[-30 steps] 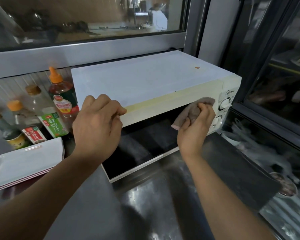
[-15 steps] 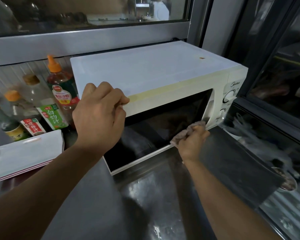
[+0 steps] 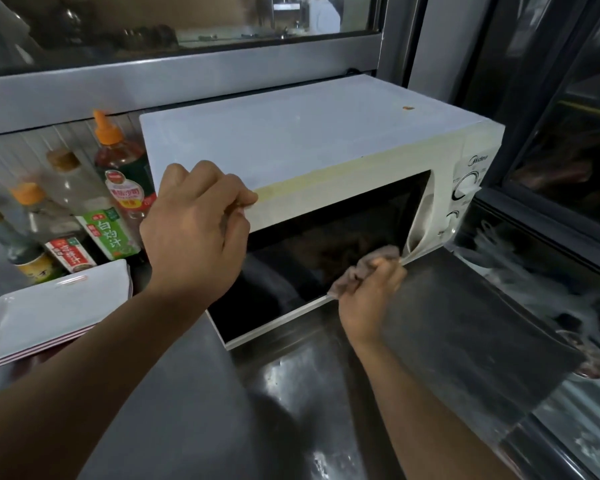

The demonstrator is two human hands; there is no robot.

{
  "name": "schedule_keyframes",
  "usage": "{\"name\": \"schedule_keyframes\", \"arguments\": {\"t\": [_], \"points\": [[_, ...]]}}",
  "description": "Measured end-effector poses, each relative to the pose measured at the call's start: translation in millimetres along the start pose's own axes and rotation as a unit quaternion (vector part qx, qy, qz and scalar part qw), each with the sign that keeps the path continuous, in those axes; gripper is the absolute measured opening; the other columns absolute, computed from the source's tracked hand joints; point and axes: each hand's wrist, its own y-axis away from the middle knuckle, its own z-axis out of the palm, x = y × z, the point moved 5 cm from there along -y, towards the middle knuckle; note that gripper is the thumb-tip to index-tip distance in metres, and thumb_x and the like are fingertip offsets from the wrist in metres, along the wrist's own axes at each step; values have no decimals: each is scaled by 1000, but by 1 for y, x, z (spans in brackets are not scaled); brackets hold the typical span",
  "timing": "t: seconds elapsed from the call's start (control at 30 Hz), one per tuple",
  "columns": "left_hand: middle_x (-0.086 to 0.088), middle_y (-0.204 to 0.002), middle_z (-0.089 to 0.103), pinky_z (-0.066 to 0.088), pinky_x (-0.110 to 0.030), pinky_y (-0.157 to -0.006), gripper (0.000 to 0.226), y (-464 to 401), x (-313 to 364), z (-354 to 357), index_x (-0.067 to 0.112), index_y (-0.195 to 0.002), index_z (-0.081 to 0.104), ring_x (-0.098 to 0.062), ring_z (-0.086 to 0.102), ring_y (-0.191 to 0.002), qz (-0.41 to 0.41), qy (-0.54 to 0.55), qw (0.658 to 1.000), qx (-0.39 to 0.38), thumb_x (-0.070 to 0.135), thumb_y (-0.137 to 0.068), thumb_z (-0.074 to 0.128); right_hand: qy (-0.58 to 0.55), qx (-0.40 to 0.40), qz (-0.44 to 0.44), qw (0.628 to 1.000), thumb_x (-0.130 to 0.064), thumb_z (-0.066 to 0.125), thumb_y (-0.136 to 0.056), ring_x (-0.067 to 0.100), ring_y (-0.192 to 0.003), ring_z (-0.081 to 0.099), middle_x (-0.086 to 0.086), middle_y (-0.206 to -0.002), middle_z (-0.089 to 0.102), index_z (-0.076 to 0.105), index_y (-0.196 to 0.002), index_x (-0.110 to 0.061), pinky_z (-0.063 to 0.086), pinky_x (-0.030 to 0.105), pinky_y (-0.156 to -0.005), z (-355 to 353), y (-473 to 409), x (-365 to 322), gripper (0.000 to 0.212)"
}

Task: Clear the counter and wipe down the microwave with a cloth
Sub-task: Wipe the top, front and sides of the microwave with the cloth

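At nine o'clock on the steel counter (image 3: 194, 427), a stack of white trays (image 3: 49, 306) lies; I cannot count them exactly. Behind it, toward ten o'clock, five bottles (image 3: 118, 188) stand against the wall. Next, the left hand (image 3: 194, 230) sits knuckles up at the microwave's (image 3: 309, 140) front top-left corner, fingers curled over the edge and gripping it. One microwave fills the centre, white on top, with a dark door. At four o'clock from the left hand, the right hand (image 3: 368, 289) is bunched round one brownish cloth (image 3: 364, 268), holding it against the door's lower right corner. Two dials (image 3: 466, 185) sit at three o'clock.
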Motion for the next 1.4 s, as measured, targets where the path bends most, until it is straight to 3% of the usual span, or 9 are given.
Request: {"name": "schedule_keyframes", "arguments": {"t": [0.13,0.3,0.4,0.5,0.63,0.8,1.0,1.23,1.4], "points": [[-5,-82,60,32,-32,-52,25,1,1,0,9,-88,70,-27,45,-78,-4,-2,1000,-10,5,-78,48,50,-76,45,995,6,58,-70,40,-101,45,17,-105,40,49,-91,-8,44,45,-85,2,-4,11,27],[-3,-98,64,33,-29,-66,31,2,-6,-5,11,-104,70,-21,44,-88,-19,41,997,-59,1,-82,50,-8,-38,-110,993,16,52,-68,24,-99,46,1,-105,34,44,-92,-12,31,1,-87,-20,-16,-57,38],[-5,-120,59,40,-29,-90,45,11,-13,-14,9,-124,58,-22,50,-109,-22,106,989,-100,2,-82,46,-44,0,-117,992,8,63,-72,16,-100,46,14,-112,40,49,-102,-3,27,2,-88,-29,-27,-96,36],[-8,-129,54,33,-28,-104,45,24,-20,-23,4,-124,57,-25,45,-123,4,95,989,-117,2,-81,45,-46,6,-111,993,7,63,-75,27,-110,48,19,-118,39,48,-107,1,30,9,-92,-27,-19,-102,35],[-9,-130,55,27,-29,-105,49,37,-30,-23,3,-124,58,-28,43,-121,1,47,992,-114,2,-76,52,-13,-24,-98,995,13,56,-73,32,-108,48,20,-120,38,48,-102,3,41,24,-93,-5,14,-68,32],[2,-133,50,19,-8,-104,60,42,-30,-19,8,-128,56,-18,36,-121,-22,70,993,-89,-3,-69,48,53,-150,35,987,-5,57,-80,27,-99,47,14,-116,40,52,-109,-7,41,30,-81,14,49,-5,30],[10,-132,46,19,-6,-102,66,44,-31,-21,11,-130,54,-13,33,-122,-22,88,992,-86,-3,-66,43,6,-105,-82,991,12,57,-73,4,-92,39,13,-109,44,55,-96,-3,38,12,-88,-6,30,-66,28],[-3,-134,51,17,-9,-105,70,44,-34,-20,7,-130,54,-28,40,-121,0,64,992,-105,-7,-62,43,-83,10,-156,984,9,64,-74,7,-100,44,8,-109,39,60,-102,-2,31,2,-93,-15,18,-119,30],[-4,-133,52,18,-9,-103,71,42,-35,-18,8,-128,55,-27,40,-121,-2,64,993,-99,-6,-60,40,-44,-76,-167,982,10,62,-75,22,-96,52,10,-106,41,63,-93,0,39,9,-89,12,61,-62,21]]}}
